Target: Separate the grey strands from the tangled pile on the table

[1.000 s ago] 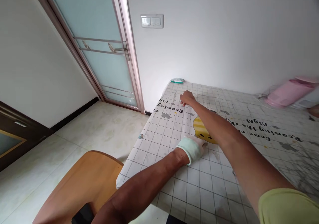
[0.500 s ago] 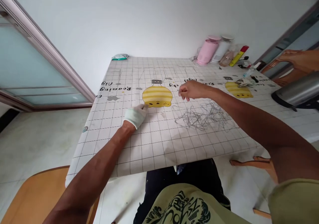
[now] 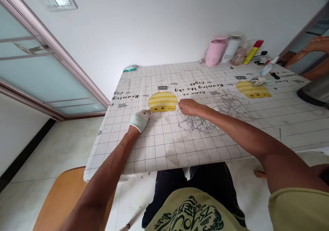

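Note:
My left hand, in a white glove, rests low over the checked tablecloth with its fingers pressed together. A small dark bit shows at its fingertips, too small to name. Just left of a tangled heap of thin dark strands, thread or wire, is my right hand. It is bare and closed, knuckles up, and whatever it may hold is hidden. Between the two hands lies a printed yellow striped balloon figure, part of the cloth's pattern.
Along the wall stand a pink cylinder, a white one, a bottle and a yellow-red tube. A green-white packet lies at the far left corner. A crumpled glove-like cloth and a metal kettle-like vessel are right.
My right hand has moved slightly left and down, its fingers now curled into a fist. My left hand stays nearly in place. The view has shifted, bringing a wall switch into sight.

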`<state>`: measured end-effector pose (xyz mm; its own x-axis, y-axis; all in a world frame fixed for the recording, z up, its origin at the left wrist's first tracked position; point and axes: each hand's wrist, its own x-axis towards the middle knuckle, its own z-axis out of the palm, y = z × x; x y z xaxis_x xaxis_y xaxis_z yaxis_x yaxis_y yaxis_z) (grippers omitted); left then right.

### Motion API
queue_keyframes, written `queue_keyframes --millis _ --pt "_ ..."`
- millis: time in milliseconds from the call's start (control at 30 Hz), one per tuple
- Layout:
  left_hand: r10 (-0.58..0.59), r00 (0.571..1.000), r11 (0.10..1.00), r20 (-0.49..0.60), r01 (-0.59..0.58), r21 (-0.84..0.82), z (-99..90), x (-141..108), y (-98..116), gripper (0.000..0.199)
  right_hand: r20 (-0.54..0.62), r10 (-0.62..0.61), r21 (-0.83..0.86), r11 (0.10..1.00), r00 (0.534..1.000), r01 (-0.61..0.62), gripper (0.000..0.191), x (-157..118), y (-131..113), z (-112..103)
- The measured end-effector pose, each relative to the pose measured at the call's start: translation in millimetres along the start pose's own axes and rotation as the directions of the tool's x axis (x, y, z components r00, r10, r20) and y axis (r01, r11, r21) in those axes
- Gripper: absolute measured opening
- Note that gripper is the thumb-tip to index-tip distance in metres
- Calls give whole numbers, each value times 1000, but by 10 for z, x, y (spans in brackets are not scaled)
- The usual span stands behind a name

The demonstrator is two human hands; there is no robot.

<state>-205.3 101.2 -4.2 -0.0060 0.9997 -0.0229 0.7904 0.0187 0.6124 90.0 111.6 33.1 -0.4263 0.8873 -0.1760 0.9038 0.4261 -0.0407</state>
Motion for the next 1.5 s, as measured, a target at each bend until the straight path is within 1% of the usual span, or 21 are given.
queue_keyframes --millis 133,233,300,433,500,567,667,767,800,867,933,1000,1033,1067,1133,1200,1233,1300,1400,1500 --pt "-18 1000 1000 -3 18 11 25 -4 -8 43 -42 -3 12 1000 999 4 12 -22 160 13" --pt "0 1000 999 -16 1 47 51 12 -9 42 -88 1 54 999 996 4 14 -91 324 -28" --pt "14 1000 996 -24 -12 89 69 27 -11 42 -74 -4 63 998 997 9 14 -128 385 -63" --pt "26 999 988 -28 -21 151 93 43 -11 42 48 -14 -1 1000 999 14 7 -122 333 -65" --pt "24 999 987 -32 -18 161 96 39 -7 42 60 -18 -16 1000 998 19 6 -87 273 -34" --pt "23 999 984 -35 -17 176 97 30 -3 42 48 -19 -22 1000 999 20 9 -57 243 -15" --pt "30 999 978 -35 -22 206 97 17 1 43 -14 3 -3 1000 1000 -3 9 -65 302 -55" --pt "39 999 975 -31 -31 222 103 12 2 42 -115 63 34 998 991 -60 12 -140 455 -170" --pt "42 999 974 -27 -35 222 106 12 3 42 -160 96 68 994 982 -86 12 -172 511 -211" --pt "45 999 976 -24 -39 215 111 13 7 41 -254 179 194 972 950 -132 9 -236 612 -280" --pt "45 999 978 -29 -38 204 108 12 18 41 -300 277 388 910 913 -149 4 -294 692 -321" --pt "42 998 982 -41 -34 184 89 5 39 39 -255 357 607 783 899 -138 5 -349 752 -337" --pt "37 998 986 -45 -29 166 74 -1 54 39 -218 377 711 693 900 -118 8 -380 777 -340" --pt "29 999 990 -46 -23 141 55 -9 73 38 -186 382 803 590 905 -85 11 -414 799 -341" --pt "3 999 998 -36 0 68 14 -32 130 37 -153 346 924 382 926 10 16 -495 833 -345" --pt "-27 1000 999 -10 27 -46 -21 -70 220 38 -157 273 971 220 949 97 22 -580 846 -354" --pt "-31 1000 993 8 31 -114 -33 -96 281 38 -160 237 979 161 958 123 25 -618 841 -361" --pt "-2 999 966 44 14 -257 -44 -164 441 37 -173 164 983 88 971 160 29 -675 803 -378" --pt "109 990 906 91 -61 -420 -39 -275 745 41 -196 64 981 31 979 194 32 -698 679 -407" --pt "206 972 793 111 -99 -601 -15 -338 1035 48 -224 -1 975 -8 975 224 31 -667 516 -426"
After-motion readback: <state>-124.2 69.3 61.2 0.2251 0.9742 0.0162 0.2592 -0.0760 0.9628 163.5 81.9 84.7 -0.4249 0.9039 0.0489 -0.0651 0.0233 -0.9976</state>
